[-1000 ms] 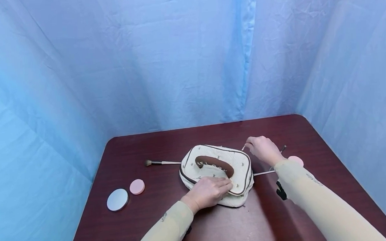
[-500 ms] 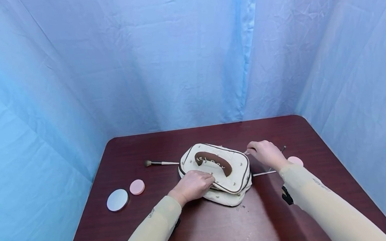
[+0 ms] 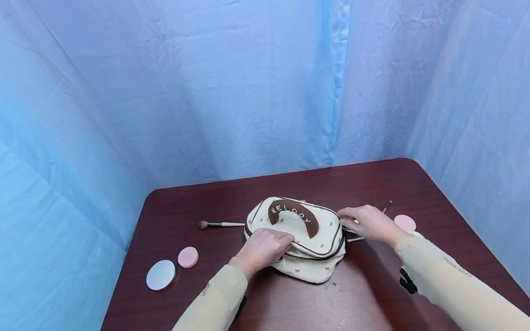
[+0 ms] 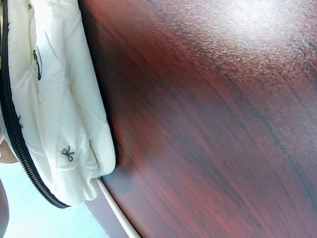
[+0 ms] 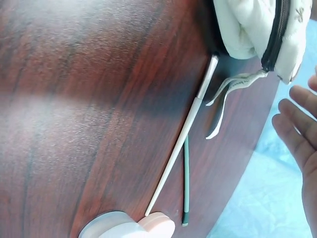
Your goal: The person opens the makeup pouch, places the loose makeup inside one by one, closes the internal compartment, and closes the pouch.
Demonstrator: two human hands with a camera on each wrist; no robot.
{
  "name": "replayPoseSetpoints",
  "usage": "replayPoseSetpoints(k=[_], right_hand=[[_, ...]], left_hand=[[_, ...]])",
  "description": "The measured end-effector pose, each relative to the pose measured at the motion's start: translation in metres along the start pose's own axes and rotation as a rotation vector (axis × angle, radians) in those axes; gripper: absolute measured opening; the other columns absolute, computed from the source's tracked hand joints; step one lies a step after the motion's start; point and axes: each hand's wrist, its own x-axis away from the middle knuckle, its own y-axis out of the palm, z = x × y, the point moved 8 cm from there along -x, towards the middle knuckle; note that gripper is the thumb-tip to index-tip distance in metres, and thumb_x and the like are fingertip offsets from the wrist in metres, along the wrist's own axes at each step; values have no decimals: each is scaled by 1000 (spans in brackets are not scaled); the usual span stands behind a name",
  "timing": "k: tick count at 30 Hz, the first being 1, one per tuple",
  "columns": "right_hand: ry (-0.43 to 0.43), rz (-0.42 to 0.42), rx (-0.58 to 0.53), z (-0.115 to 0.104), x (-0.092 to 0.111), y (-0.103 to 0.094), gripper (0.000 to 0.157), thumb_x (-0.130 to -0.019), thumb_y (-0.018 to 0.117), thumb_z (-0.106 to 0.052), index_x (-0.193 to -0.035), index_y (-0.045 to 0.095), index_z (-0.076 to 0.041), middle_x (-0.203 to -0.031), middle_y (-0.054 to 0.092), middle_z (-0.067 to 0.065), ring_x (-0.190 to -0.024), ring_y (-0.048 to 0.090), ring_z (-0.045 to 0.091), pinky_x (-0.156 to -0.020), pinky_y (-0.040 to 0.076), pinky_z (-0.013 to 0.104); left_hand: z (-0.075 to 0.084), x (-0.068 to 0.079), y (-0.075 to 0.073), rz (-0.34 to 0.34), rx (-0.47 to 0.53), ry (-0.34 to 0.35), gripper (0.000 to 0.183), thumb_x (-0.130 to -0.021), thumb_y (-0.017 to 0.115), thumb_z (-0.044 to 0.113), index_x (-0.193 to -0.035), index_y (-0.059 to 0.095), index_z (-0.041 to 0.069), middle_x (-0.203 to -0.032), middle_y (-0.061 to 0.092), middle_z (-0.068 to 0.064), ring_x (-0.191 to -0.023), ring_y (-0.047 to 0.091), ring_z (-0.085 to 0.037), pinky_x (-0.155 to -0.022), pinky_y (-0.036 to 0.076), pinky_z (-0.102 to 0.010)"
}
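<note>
A cream quilted makeup bag with small bow prints and a brown MELODY handle sits mid-table. My left hand grips the lid's front edge toward the left, fingers curled over it. In the left wrist view the bag's side and dark zipper fill the left edge. At the bag's right end is my right hand. Its fingers look extended in the right wrist view, apart from the ribbon zipper pull, which hangs loose from the bag's corner.
A makeup brush sticks out left of the bag. Nearby lie a pink round case and a larger white one. Right of the bag are a pale-handled stick, a green rod and a pink case.
My right hand has let go of the zipper pull and come slightly nearer along the bag's right end. My left hand has slid left along the lid's front edge.
</note>
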Motion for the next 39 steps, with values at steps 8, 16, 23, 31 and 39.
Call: replayPoseSetpoints(k=[8, 16, 23, 31, 39], right_hand=[[-203, 17, -9, -32, 10, -1, 33, -92, 76, -20, -124, 73, -9, -114, 76, 3, -97, 74, 17, -83, 59, 42], [-330, 43, -25, -52, 12, 6, 42, -85, 82, -15, -125, 71, -5, -121, 74, 10, -109, 72, 26, -89, 58, 45], [-384, 80, -26, -58, 13, 11, 45, -80, 86, -15, -122, 73, -6, -121, 73, 9, -114, 70, 28, -92, 57, 45], [-417, 142, 16, -61, 14, 14, 38, -79, 82, -1, -116, 76, -7, -122, 73, 14, -113, 70, 33, -90, 57, 49], [-415, 205, -27, -57, 12, 12, 33, -80, 79, 5, -110, 77, -9, -118, 74, 13, -111, 71, 31, -89, 58, 47]], left_hand=[[-6, -4, -3, -9, -10, -52, 25, -91, 73, 18, -73, 55, 20, -63, 56, 13, -57, 61, -5, -49, 48, -27], [-8, -8, -6, 3, -51, -83, 25, -90, 74, 19, -72, 55, 19, -62, 58, 12, -54, 60, -7, -43, 43, -28], [-7, -11, -9, 0, -65, -95, 24, -92, 73, 20, -74, 57, 19, -63, 58, 11, -54, 60, -8, -43, 43, -28], [-3, -17, -14, 13, -69, -90, 27, -89, 76, 20, -72, 55, 19, -60, 55, 11, -48, 55, -9, -39, 35, -29], [-9, -14, -9, -92, 27, -150, 26, -93, 74, 28, -76, 55, 21, -63, 57, 15, -52, 56, -7, -45, 41, -31]])
